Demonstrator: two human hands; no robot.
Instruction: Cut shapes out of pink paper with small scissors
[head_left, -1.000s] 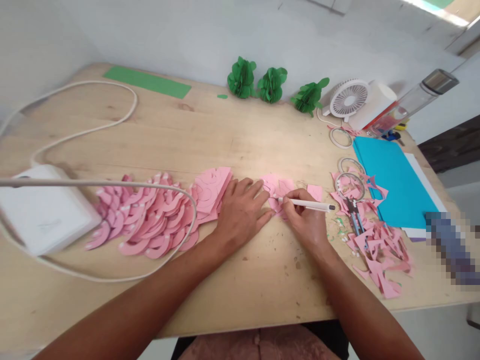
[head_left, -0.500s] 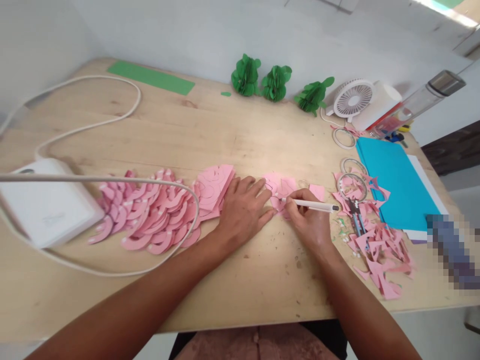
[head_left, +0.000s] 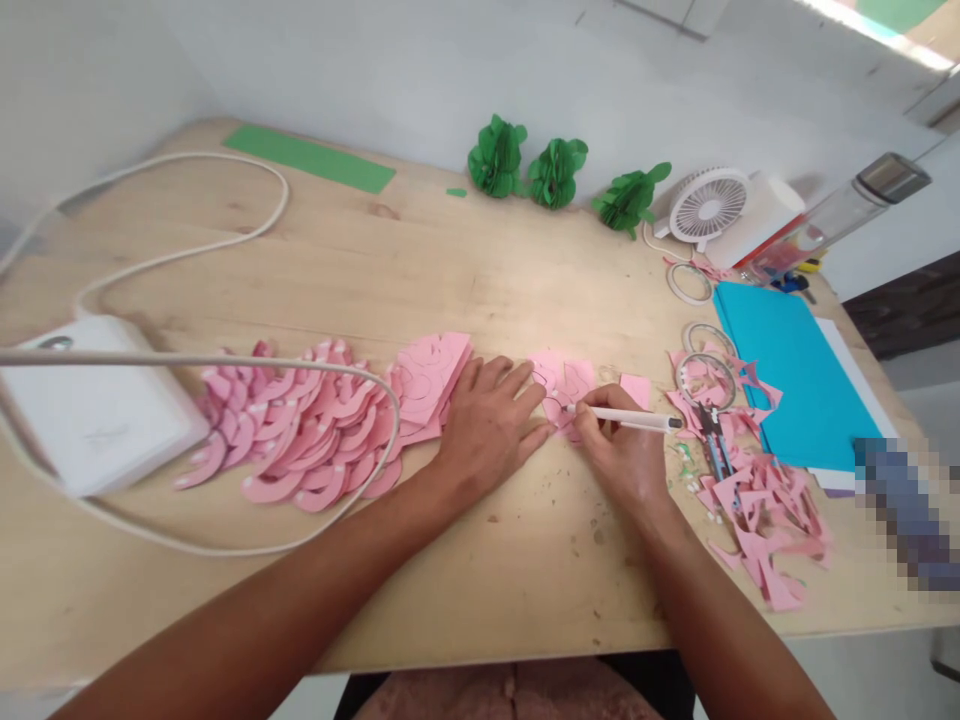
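Note:
In my right hand (head_left: 619,445) is a white pen (head_left: 637,418), its tip on a pink paper sheet (head_left: 577,378) marked with dark curved outlines. My left hand (head_left: 491,415) lies flat, fingers spread, over the left part of that sheet. Touching or very near its left side is a stack of pink paper (head_left: 431,380) with drawn curves. Farther left, curved pink cutouts (head_left: 322,430) lie in an overlapping heap. Beyond the pen is a small pink square (head_left: 635,391).
Pink scraps (head_left: 772,520), pliers-like cutters (head_left: 716,445) and tape rolls (head_left: 690,284) lie right, beside blue sheets (head_left: 795,380). Behind stand green paper shapes (head_left: 497,158), a fan (head_left: 709,205) and a bottle (head_left: 840,215). A cable (head_left: 225,550) loops near a white box (head_left: 101,410).
The pen tip has shifted slightly to the right over the pink sheet, with my right hand. My left hand stays in place. The whole view has tilted a little.

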